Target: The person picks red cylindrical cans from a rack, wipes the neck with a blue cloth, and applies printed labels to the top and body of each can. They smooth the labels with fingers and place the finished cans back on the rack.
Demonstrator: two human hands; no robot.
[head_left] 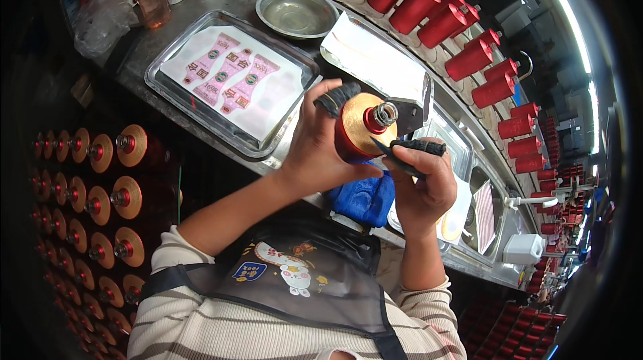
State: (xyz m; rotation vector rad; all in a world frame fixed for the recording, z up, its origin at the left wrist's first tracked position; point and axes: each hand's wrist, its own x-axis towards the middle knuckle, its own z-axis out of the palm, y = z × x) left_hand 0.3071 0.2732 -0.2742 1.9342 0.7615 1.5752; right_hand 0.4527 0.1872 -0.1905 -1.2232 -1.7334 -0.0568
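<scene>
A red bottle with a gold shoulder (362, 123) and a clear glass neck is tilted toward me in front of my chest. My left hand (320, 142) is wrapped round its body, thumb underneath, with a black cover on a fingertip. My right hand (429, 182) is closed in a pinch at the bottle's right side, its forefinger also in a black cover. A dark pointed piece (387, 149) shows between its fingers, against the gold shoulder; its kind I cannot make out. A blue cloth (365, 198) lies just below the bottle.
A metal tray (157, 82) with pink printed labels on a white sheet lies left. Behind are a metal basin (321, 29) and a white-covered tray (375, 48). Red bottles (442, 25) line the curved far track; more bottles (127, 189) are stacked left. A white jug (524, 250) stands right.
</scene>
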